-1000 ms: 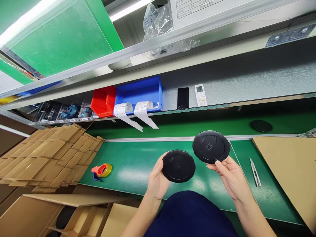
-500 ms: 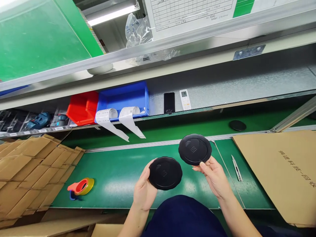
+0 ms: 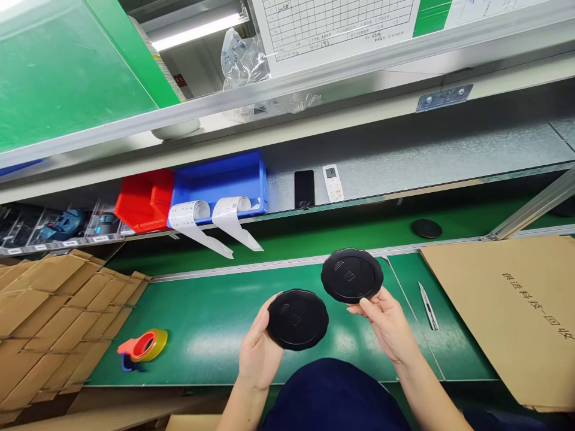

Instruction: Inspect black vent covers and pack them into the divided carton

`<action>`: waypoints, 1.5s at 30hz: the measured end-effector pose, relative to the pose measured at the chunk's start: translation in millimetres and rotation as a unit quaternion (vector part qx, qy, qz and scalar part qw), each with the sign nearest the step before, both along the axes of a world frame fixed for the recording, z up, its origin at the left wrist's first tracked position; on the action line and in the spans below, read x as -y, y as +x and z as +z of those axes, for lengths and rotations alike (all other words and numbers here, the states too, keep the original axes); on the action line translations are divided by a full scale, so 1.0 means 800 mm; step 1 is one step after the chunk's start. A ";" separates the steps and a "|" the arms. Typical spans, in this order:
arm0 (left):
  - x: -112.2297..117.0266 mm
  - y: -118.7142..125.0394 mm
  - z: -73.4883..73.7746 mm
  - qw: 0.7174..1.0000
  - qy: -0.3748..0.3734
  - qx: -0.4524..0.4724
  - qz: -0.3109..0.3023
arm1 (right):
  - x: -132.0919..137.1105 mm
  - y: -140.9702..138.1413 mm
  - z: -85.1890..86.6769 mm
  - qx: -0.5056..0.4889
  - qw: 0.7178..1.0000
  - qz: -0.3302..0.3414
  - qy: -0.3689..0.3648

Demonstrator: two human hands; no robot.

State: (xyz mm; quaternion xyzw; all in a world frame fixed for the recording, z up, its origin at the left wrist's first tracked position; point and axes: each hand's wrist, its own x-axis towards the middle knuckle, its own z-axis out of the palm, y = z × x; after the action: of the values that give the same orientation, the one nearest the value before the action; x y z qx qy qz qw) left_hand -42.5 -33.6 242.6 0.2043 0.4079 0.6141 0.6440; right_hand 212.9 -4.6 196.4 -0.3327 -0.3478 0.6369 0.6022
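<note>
Bench (image 3: 202, 311): green-topped; taken as the reference for all places below.
Left disc (image 3: 297, 319): black, wavy-rimmed, marked face up; held above the middle of the bench, toward its front edge.
Right disc (image 3: 352, 276): of similar make, marked face up; held above the bench to the right of the first and nearer the back edge. The two rims stood close together.
Left hand (image 3: 261, 353): gripped the left disc at its rim, thumb at the edge; the fingers beneath were largely hidden.
Right hand (image 3: 390, 323): pinched the near rim of the right disc, thumb on top, fingers below.
Shift noted: over the last second the view had swung to the right along the bench, bringing printed lettering on the cardboard sheet (image 3: 503, 323) at the bench's right end into sight. Both grips and the order of the discs were unchanged.
Meaning: judged a change of head angle only; neither disc had been put down or swapped, so the handling had not visibly advanced.
Spare disc (image 3: 426, 228): lay beyond the bench's back edge, right of middle, untouched.
Knife (image 3: 428, 306): rested on the bench's right part, beside the sheet.
Tape dispenser (image 3: 142, 347): sat on the bench's left part, near the cardboard stack (image 3: 67, 317).
</note>
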 end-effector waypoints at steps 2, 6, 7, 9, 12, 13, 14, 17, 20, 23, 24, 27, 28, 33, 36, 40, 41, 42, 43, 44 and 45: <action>0.001 0.000 -0.002 1.000 -0.001 0.001 0.001 | 0.000 0.000 -0.001 -0.001 1.000 0.003 0.002; 0.002 -0.001 -0.003 1.000 0.001 0.003 -0.002 | -0.001 0.000 -0.002 -0.003 1.000 0.001 0.004; 0.002 -0.001 -0.002 1.000 0.000 0.004 -0.004 | -0.002 0.000 -0.002 -0.005 1.000 0.001 0.005; 0.003 -0.002 -0.001 1.000 -0.003 0.007 -0.013 | -0.002 -0.001 -0.002 -0.008 1.000 0.003 0.006; 0.003 -0.003 -0.001 1.000 -0.005 0.011 -0.020 | -0.002 -0.002 -0.001 -0.012 1.000 0.002 0.007; 0.003 -0.003 -0.001 1.000 -0.005 0.011 -0.019 | -0.002 -0.002 -0.001 -0.013 1.000 0.002 0.008; 0.003 -0.004 -0.002 1.000 -0.005 0.012 -0.019 | -0.002 -0.002 0.000 -0.013 1.000 0.001 0.009; 0.004 -0.004 -0.003 1.000 -0.005 0.016 -0.021 | -0.003 -0.002 0.000 -0.012 1.000 0.001 0.009; 0.004 -0.002 -0.001 1.000 -0.008 0.012 -0.020 | -0.003 -0.002 0.000 -0.016 1.000 0.000 0.007; 0.004 0.002 0.004 1.000 -0.014 -0.001 -0.009 | -0.004 -0.001 0.000 -0.024 1.000 0.002 -0.001; 0.003 0.004 0.006 1.000 -0.016 -0.005 -0.003 | -0.004 -0.001 -0.001 -0.028 1.000 0.003 -0.004; 0.004 0.009 0.009 0.999 -0.024 -0.013 0.017 | -0.004 0.001 -0.001 -0.036 0.999 0.002 -0.012; 0.004 0.010 0.009 0.999 -0.026 -0.013 0.022 | -0.004 0.002 -0.002 -0.037 0.999 0.001 -0.015; 0.009 0.013 0.006 0.999 -0.027 -0.008 0.024 | -0.003 0.005 -0.003 -0.036 0.999 0.009 -0.026; 0.011 0.013 0.006 0.999 -0.029 -0.003 0.026 | -0.004 0.005 -0.003 -0.035 0.999 0.012 -0.032; 0.015 0.012 0.004 0.999 -0.032 0.005 0.039 | -0.006 0.003 -0.001 -0.028 0.999 0.017 -0.036; 0.015 0.012 0.004 0.999 -0.031 0.007 0.041 | -0.007 0.003 -0.001 -0.027 0.999 0.021 -0.037; 0.016 0.012 0.003 0.999 -0.031 0.008 0.041 | -0.008 0.003 -0.001 -0.028 0.999 0.023 -0.037; 0.017 0.012 0.003 0.999 -0.031 0.010 0.042 | -0.008 0.003 -0.001 -0.030 0.999 0.026 -0.037; 0.018 0.012 0.002 0.998 -0.032 0.011 0.044 | -0.009 0.003 -0.002 -0.033 0.998 0.030 -0.035; 0.018 0.012 0.003 0.998 -0.034 0.012 0.047 | -0.009 0.004 -0.003 -0.037 0.998 0.033 -0.033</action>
State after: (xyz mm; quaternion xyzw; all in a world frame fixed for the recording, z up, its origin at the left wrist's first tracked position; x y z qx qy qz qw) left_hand -32.8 -48.3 244.7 0.1559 0.4297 0.6317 0.6261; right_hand 215.7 2.8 194.3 -0.3166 -0.3149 0.6793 0.5824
